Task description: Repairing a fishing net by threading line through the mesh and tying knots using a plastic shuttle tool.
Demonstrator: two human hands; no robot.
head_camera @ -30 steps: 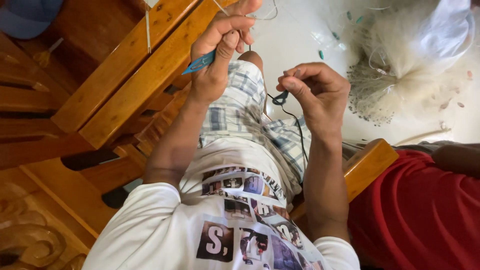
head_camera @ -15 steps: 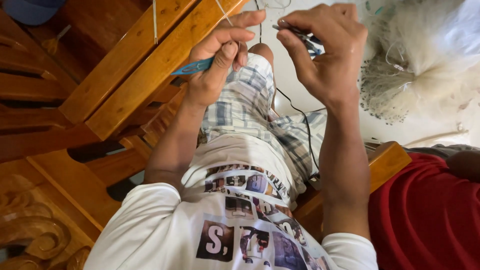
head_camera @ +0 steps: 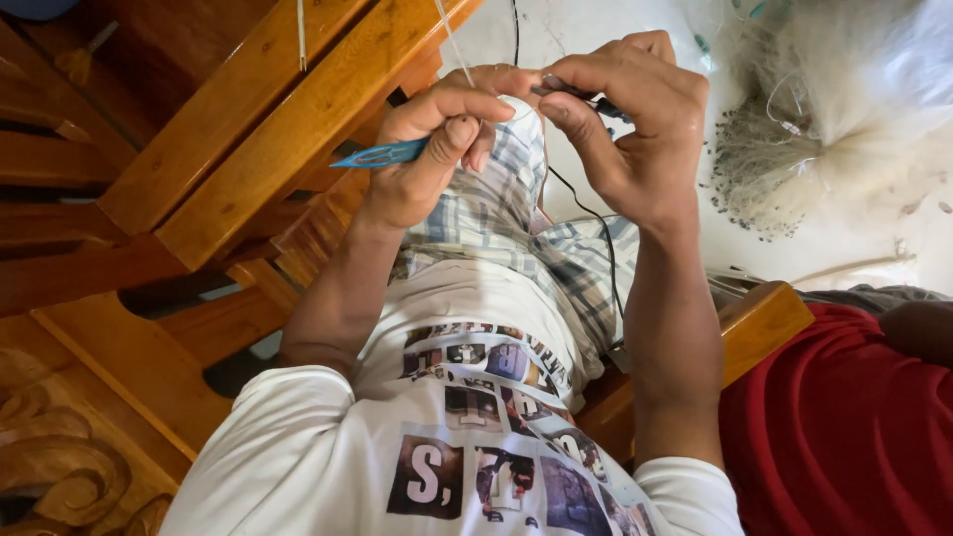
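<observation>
Head view, looking down the person's front. Both hands raised together above the lap, close to each other, fingertips nearly meeting.

Left hand (head_camera: 427, 159): curled closed, thumb pressed against the index finger, pinching a blue netting needle (head_camera: 382, 154). The needle is flat and pointed; its tip sticks out to the left of the hand, roughly level. A thin pale line (head_camera: 452, 40) runs up from this hand and out of the top of the frame.

Right hand (head_camera: 625, 129): fingers bent, thumb and index pinching a small dark object (head_camera: 581, 96) at the fingertips. What the object is cannot be told. A thin black cord (head_camera: 586, 213) hangs from that hand down across the plaid shorts (head_camera: 516, 218).

Surroundings: person wears a white printed shirt (head_camera: 447, 437) and sits on a wooden chair; one arm rest (head_camera: 764, 323) shows at the right. Wooden furniture rails (head_camera: 248, 129) lie to the left, just beside the left hand. A heap of pale fine net (head_camera: 824, 129) lies on the light floor at upper right, well apart from the hands. A second person in a red shirt (head_camera: 844, 427) is at the lower right edge.
</observation>
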